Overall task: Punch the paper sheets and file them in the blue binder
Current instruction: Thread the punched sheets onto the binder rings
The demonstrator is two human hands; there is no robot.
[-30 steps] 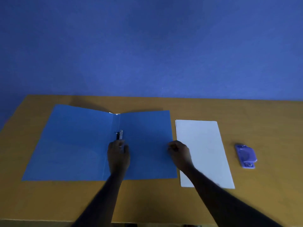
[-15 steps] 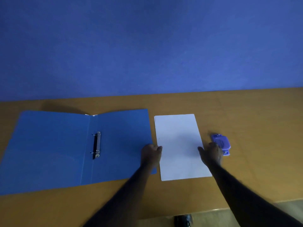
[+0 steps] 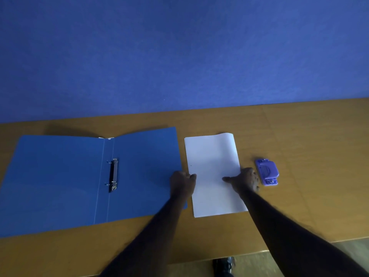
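Note:
The blue binder point(image 3: 60, 176) lies open and flat on the left of the table, its metal ring mechanism point(image 3: 113, 174) along the spine. Just right of it is a stack of white paper sheets point(image 3: 211, 156). My left hand point(image 3: 182, 183) is curled on the stack's left edge and partly overlaps the binder's right cover. My right hand point(image 3: 244, 179) holds the stack's right edge, thumb on top. The stack's far right corner is slightly raised. A purple hole punch point(image 3: 266, 172) sits right beside my right hand.
Everything rests on a wooden table point(image 3: 319, 156) against a blue wall point(image 3: 179, 56). The table's near edge runs along the bottom right, with floor and a dark shoe point(image 3: 223, 264) below it.
My hands left the binder's rings and cover and moved right to the paper stack, one at each side edge. The right thumb now lies on the sheets and the far corner has lifted.

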